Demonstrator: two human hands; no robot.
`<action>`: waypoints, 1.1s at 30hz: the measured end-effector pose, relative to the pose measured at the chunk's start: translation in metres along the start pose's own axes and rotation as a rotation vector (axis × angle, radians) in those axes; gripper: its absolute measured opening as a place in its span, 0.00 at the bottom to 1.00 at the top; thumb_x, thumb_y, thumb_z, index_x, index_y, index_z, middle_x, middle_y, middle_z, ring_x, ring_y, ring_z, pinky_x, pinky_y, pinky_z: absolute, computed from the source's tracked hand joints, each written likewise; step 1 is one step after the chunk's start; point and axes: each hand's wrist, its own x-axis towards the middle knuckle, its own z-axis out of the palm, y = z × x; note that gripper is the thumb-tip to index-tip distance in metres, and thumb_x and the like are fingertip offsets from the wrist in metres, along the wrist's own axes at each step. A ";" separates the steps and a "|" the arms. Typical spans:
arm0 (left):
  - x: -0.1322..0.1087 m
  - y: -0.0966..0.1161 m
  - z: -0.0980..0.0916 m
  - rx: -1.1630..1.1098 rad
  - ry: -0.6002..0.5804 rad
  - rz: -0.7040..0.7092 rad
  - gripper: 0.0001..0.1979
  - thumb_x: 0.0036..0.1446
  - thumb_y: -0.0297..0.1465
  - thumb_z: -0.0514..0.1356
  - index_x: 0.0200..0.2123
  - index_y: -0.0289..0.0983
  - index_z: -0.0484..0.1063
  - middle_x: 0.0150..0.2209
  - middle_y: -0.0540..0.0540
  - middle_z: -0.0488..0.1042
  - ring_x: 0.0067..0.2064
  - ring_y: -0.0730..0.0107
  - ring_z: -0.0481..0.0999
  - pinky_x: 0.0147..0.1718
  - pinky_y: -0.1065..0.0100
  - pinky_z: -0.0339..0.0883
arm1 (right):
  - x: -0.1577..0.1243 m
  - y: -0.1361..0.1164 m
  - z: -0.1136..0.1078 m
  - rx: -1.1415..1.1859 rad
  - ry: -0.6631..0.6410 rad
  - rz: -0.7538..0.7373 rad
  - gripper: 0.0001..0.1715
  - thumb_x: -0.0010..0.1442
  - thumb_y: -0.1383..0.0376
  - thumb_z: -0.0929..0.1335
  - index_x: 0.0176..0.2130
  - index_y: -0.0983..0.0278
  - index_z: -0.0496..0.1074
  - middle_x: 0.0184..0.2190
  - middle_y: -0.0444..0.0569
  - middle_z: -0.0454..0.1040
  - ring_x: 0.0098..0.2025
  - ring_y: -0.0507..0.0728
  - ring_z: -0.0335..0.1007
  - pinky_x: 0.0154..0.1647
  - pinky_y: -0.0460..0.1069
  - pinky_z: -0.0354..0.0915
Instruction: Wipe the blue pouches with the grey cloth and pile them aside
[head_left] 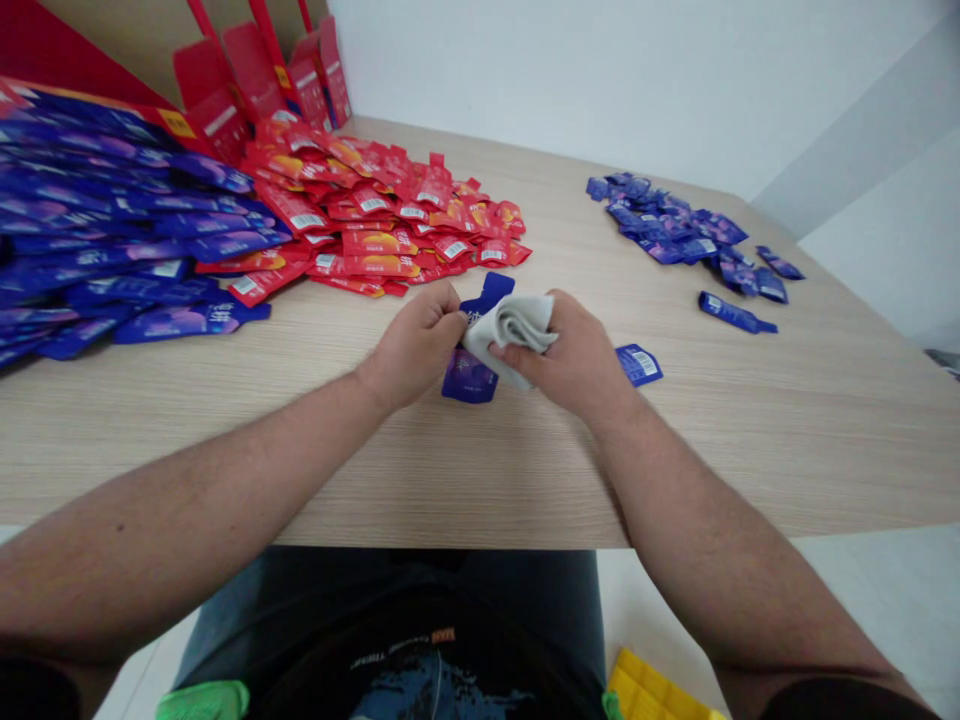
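Observation:
My left hand (421,340) is closed, its fingers gripping the left edge of a blue pouch (470,383) with a narrow spout end pointing away from me. A folded pale grey cloth (517,325) is bunched in my right hand (581,355) and lies against the front of that pouch, covering its middle. Just right of my right hand, another blue pouch (640,365) rests on the table, partly hidden by the hand. Both hands are above the table, near its front edge.
Red pouches (397,220) are heaped behind my left hand, with a pile of blue pouches (135,230) at far left. Red boxes (259,75) stand behind. Scattered blue pouches (675,225) lie at back right on the wooden table (847,430), against a white wall.

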 end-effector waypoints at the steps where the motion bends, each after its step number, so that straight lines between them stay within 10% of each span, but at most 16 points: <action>1: -0.002 0.000 0.002 0.014 -0.023 0.000 0.08 0.56 0.26 0.56 0.27 0.41 0.59 0.23 0.54 0.59 0.26 0.72 0.58 0.24 0.68 0.52 | 0.000 0.002 -0.001 0.005 0.085 0.023 0.18 0.60 0.54 0.74 0.46 0.62 0.78 0.40 0.50 0.77 0.45 0.63 0.73 0.47 0.57 0.68; 11: -0.009 0.008 0.003 0.093 -0.153 0.072 0.08 0.58 0.25 0.56 0.27 0.40 0.62 0.24 0.53 0.62 0.28 0.72 0.60 0.28 0.67 0.54 | 0.002 0.010 -0.006 0.041 0.227 0.053 0.24 0.61 0.50 0.72 0.51 0.61 0.78 0.45 0.51 0.80 0.49 0.65 0.75 0.52 0.61 0.70; 15: -0.012 0.010 0.004 0.083 -0.131 0.097 0.09 0.55 0.23 0.58 0.26 0.39 0.62 0.25 0.53 0.62 0.28 0.72 0.59 0.27 0.68 0.53 | 0.001 0.009 -0.005 0.064 0.100 0.052 0.27 0.58 0.47 0.74 0.48 0.62 0.78 0.42 0.51 0.80 0.45 0.65 0.76 0.49 0.61 0.71; 25: -0.002 0.018 0.007 -0.670 0.088 -0.315 0.09 0.56 0.23 0.59 0.28 0.39 0.61 0.22 0.54 0.60 0.21 0.76 0.60 0.22 0.73 0.59 | 0.007 0.020 -0.005 0.235 0.115 0.244 0.20 0.58 0.54 0.74 0.46 0.63 0.78 0.43 0.53 0.83 0.46 0.66 0.78 0.52 0.64 0.71; 33: -0.007 0.002 0.019 -0.728 -0.076 -0.498 0.03 0.55 0.28 0.63 0.34 0.39 0.71 0.27 0.49 0.75 0.27 0.67 0.75 0.31 0.64 0.74 | -0.006 -0.005 0.032 0.386 0.146 0.117 0.24 0.58 0.47 0.74 0.46 0.61 0.77 0.47 0.53 0.82 0.49 0.64 0.78 0.54 0.61 0.71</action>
